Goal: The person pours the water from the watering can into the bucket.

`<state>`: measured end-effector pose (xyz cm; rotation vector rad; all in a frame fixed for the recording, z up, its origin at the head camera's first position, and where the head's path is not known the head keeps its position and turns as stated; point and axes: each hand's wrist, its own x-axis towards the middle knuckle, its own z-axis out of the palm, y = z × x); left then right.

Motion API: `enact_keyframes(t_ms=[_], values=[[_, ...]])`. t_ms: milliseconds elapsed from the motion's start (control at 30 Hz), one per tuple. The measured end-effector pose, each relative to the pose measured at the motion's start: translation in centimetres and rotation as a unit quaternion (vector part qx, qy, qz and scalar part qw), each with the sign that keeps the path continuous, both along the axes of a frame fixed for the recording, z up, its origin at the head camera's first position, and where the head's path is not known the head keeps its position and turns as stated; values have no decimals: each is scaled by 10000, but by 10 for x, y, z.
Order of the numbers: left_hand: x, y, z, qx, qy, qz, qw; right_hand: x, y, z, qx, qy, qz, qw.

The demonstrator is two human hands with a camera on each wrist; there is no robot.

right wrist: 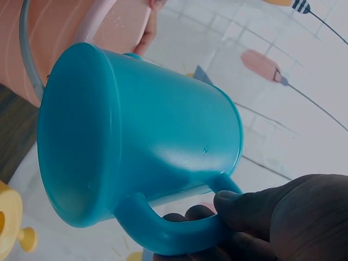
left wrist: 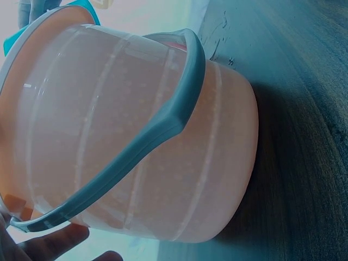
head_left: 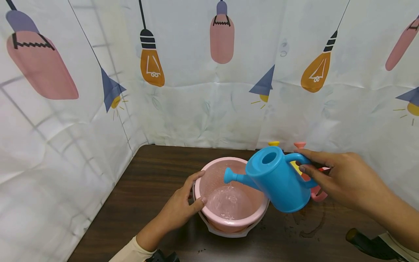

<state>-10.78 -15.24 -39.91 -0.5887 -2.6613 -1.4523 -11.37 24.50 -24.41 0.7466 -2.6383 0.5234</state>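
A pink bucket stands upright on the table, with rippling water in the bottom. My left hand holds its rim at the left, thumb and a fingertip over the edge. In the left wrist view, its lowered grey handle crosses the ribbed side. My right hand grips the handle of a blue watering can, tipped to the left. The can's spout reaches over the bucket, and a faint trickle falls from it. The right wrist view shows the can's base and my thumb on the handle.
Behind the blue can, partly hidden, stand a yellow watering can and a pink-red watering can. Wet marks lie on the dark wood table at the right. A patterned white cloth hangs behind and at the left.
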Motion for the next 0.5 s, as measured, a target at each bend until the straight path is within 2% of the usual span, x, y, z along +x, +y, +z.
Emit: enact_keyframes(t_ms=[367,500], values=[[0,0,1,-29,-64,4,10000,2,-3,1,-356,-256,160,9989],[0,0,1,-26,-57,4,10000,2,-3,1,-373,-191,185,9990]])
